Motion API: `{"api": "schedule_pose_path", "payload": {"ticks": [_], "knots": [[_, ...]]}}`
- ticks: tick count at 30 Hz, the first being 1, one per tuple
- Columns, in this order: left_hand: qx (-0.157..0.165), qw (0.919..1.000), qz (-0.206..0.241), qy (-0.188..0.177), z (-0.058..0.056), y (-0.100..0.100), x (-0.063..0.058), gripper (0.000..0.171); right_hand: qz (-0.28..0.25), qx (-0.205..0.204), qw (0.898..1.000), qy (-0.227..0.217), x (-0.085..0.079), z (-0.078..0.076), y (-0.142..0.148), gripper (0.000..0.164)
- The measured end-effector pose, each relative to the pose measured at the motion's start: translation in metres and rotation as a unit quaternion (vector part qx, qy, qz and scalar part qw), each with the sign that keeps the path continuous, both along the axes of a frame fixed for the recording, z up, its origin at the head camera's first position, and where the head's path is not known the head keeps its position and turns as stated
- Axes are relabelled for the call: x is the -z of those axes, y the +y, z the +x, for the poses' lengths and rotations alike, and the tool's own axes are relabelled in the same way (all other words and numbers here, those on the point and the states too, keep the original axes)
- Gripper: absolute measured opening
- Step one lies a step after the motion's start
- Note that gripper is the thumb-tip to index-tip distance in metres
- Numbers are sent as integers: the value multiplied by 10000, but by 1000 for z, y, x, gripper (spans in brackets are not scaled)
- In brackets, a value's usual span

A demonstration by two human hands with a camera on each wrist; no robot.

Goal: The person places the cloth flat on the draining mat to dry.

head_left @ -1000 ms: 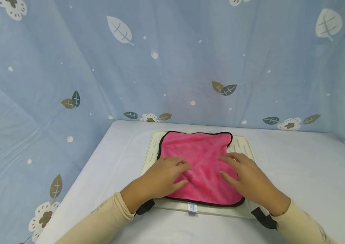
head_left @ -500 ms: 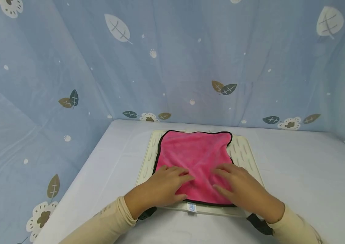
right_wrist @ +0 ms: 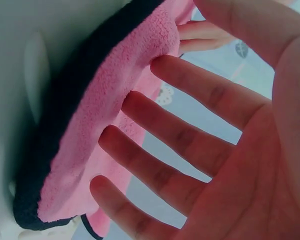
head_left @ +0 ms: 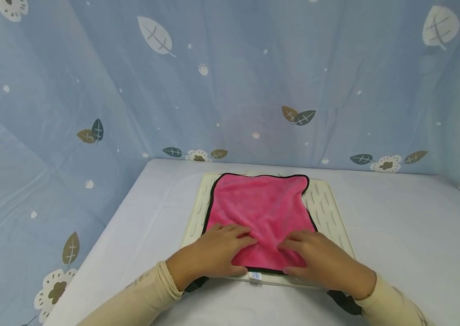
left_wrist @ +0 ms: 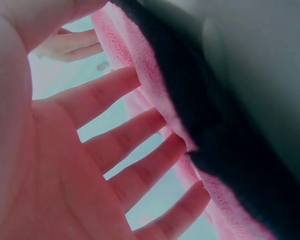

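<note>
A pink plush cloth [head_left: 260, 199] with a black border lies spread over a cream ribbed board [head_left: 323, 206]. On the cloth's front left part rests my left hand [head_left: 213, 251]; its fingers are spread and nearly straight, fingertips touching the pile in the left wrist view [left_wrist: 115, 140]. My right hand [head_left: 321, 260] lies on the front right part, with its fingertips likewise against the cloth [right_wrist: 100, 115] in the right wrist view. Both thumbs are near the black front edge. The front corners of the cloth are hidden under the hands in the head view.
A small white-and-blue label [head_left: 255, 275] shows at the front edge, between the hands. The board sits on a white-covered table [head_left: 400, 226]. Blue curtains [head_left: 230, 81] with leaf and flower prints hang behind and to the left.
Both hands have moved back toward the cloth's front edge. The right hand has also shifted left, and the thumbs have come down to the black border. The cloth lies much as before.
</note>
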State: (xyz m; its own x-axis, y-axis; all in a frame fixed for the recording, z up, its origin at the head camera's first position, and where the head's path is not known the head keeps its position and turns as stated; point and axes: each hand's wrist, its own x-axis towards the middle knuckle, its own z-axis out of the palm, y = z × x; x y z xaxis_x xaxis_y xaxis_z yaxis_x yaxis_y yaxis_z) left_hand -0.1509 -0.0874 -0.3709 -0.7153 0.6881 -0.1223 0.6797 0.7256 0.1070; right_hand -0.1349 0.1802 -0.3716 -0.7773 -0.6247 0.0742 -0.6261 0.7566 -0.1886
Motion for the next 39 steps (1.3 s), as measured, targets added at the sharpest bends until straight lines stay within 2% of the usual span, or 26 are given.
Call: {"api": "schedule_pose_path", "payload": {"ticks": [9,18,23,26,33,39], "knots": [[60,10000,-17,64,0,0,3,60,108,-26,9999,-65,3,2,1,48],[6,10000,-64,6,1,2,2,57,87,-309,9975,626,5,-1,2,25],[23,10000,-47,-39,1,0,2,58,20,-350,9972,662,2,-4,7,20],[-3,9999,-11,-119,0,-1,3,59,-61,-292,9983,501,-2,-4,11,21],[11,9999,7,-169,0,-1,3,60,-164,5,9995,-272,-9,-2,15,25],[24,9999,6,-112,0,-1,3,60,-120,63,9987,-483,-12,0,16,24]]}}
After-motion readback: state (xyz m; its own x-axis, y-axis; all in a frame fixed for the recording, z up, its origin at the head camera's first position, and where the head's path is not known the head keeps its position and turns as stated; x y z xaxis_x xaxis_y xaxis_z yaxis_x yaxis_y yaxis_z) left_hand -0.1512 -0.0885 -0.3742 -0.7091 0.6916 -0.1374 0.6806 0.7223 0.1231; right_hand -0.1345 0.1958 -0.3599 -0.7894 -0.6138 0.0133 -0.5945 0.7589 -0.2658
